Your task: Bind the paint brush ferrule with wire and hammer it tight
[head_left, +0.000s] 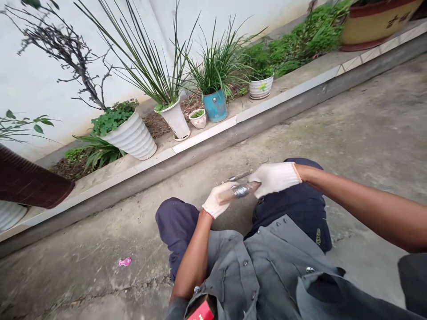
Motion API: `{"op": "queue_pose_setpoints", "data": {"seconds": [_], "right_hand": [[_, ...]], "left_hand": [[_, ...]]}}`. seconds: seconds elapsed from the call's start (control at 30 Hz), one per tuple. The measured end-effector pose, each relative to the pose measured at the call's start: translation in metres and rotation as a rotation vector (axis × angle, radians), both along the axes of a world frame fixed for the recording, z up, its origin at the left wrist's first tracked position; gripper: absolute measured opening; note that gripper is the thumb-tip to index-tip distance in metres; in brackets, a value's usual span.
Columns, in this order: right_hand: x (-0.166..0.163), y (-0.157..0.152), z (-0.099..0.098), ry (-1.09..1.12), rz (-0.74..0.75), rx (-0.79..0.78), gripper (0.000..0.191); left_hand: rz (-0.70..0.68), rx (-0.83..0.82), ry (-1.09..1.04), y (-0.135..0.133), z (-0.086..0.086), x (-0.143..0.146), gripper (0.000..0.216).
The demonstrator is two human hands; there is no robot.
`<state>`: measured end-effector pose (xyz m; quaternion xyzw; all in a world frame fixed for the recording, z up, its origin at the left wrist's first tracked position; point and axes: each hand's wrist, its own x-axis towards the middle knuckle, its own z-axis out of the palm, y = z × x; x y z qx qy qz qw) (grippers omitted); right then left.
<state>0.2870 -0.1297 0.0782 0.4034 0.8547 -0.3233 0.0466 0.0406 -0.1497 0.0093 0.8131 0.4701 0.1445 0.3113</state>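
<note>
both hands are in white knit cotton gloves [280,178], working low over the knees in the middle of the frame. the left hand [217,201] is closed round one end of a tapered brownish piece with a silver wrapped band [240,191], and the right hand [275,179] is closed on the other end, fingers curled in so tight against it that i can't pick out single fingertips. neither hand is spread, both are gripping, and the silver band shows in the gap between them. a thin metal rod [238,176] sits just past the hands, but i can't tell if it's joined to the piece or only behind it. the hold looks like a good one for close work — a hand at each end should stop it twisting, it's kept low over the dark trousers [293,213], and the band is in plain view. the concrete ground [350,133] runs all around, with a pink plastic scrap [124,262] at lower left and potted plants [215,75] behind a tiled kerb [203,134] toward the top.
</note>
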Motion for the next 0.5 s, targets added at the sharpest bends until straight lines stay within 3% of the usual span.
{"op": "queue_pose_setpoints", "data": {"seconds": [0.13, 0.27, 0.4, 0.5], "right_hand": [[-0.023, 0.013, 0.018, 0.036, -0.177, 0.110, 0.033], [-0.033, 0.032, 0.033, -0.098, -0.355, 0.388, 0.035], [-0.032, 0.042, 0.045, -0.262, -0.427, 0.567, 0.029], [-0.030, 0.041, 0.049, -0.359, -0.403, 0.494, 0.025]], "left_hand": [[0.059, -0.049, -0.026, -0.005, 0.006, 0.005, 0.040], [0.188, -0.084, -0.048, -0.006, 0.018, 0.005, 0.039], [0.191, 0.064, 0.092, -0.005, 0.030, 0.001, 0.038], [0.162, 0.197, 0.322, -0.005, 0.038, 0.001, 0.037]]}}
